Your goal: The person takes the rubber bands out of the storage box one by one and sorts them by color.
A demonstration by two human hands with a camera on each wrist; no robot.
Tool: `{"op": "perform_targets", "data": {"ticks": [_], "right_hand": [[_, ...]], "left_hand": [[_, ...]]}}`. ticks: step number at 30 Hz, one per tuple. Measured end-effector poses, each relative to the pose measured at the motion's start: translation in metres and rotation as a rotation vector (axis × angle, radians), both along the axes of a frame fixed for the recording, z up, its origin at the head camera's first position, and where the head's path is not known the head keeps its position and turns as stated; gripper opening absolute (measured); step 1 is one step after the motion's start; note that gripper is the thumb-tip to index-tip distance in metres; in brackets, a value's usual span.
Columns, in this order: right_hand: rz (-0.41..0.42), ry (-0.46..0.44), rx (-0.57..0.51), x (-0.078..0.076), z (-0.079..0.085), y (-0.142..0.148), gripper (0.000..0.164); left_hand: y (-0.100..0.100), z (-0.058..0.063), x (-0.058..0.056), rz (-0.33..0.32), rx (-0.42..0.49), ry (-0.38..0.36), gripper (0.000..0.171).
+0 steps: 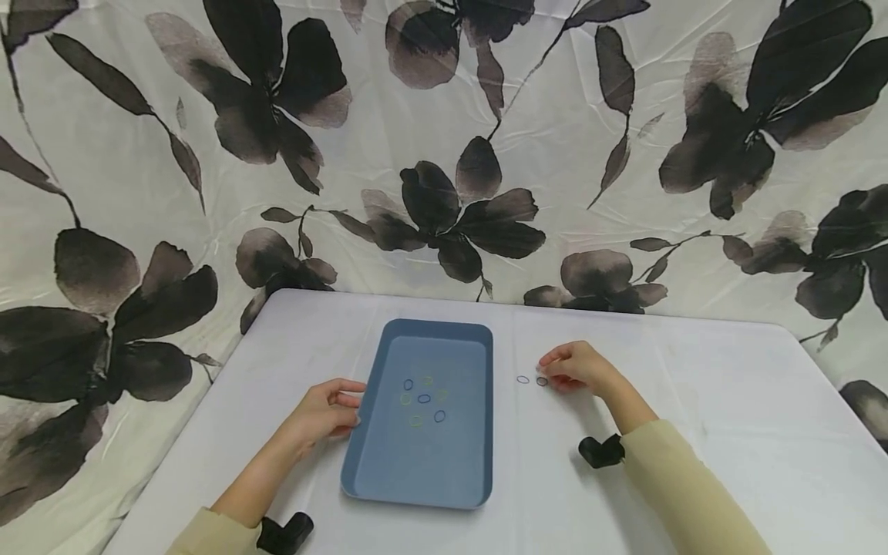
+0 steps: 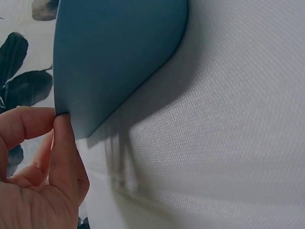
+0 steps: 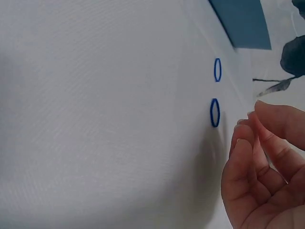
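Note:
A shallow blue tray (image 1: 416, 462) lies on the white table, with three thin blue rings (image 1: 424, 403) and several thin yellow rings (image 1: 427, 385) on its floor. My left hand (image 1: 322, 416) pinches the tray's left rim between thumb and fingers, as the left wrist view shows. Right of the tray, my right hand (image 1: 579, 368) hovers with relaxed, curved fingers beside two loose blue rings. The nearer ring (image 3: 211, 113) lies just off the fingertips in the right wrist view; the other ring (image 3: 215, 70) is closer to the tray. Nothing shows between those fingers.
The white table (image 1: 728, 385) extends to both sides of the tray. Behind it hangs a white cloth (image 1: 555, 154) printed with dark flowers. Each wrist carries a black camera (image 1: 600, 452).

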State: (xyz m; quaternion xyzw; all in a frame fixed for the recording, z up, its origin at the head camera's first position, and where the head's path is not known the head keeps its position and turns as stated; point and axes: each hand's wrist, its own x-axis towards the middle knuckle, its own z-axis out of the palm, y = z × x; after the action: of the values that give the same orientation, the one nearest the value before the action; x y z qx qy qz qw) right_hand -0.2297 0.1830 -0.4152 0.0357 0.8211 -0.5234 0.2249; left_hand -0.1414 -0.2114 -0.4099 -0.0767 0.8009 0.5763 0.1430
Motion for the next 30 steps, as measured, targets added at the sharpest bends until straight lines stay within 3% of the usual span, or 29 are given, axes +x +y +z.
{"op": "perform_targets", "data": {"ticks": [13, 30], "right_hand": [[0.021, 0.013, 0.025, -0.003, 0.016, -0.009, 0.029], [0.103, 0.067, -0.006, -0.008, 0.035, -0.050, 0.031]], "left_hand": [[0.000, 0.001, 0.001, -0.027, 0.002, 0.007, 0.055], [-0.006, -0.003, 0.002, -0.033, -0.001, 0.009, 0.054]]}}
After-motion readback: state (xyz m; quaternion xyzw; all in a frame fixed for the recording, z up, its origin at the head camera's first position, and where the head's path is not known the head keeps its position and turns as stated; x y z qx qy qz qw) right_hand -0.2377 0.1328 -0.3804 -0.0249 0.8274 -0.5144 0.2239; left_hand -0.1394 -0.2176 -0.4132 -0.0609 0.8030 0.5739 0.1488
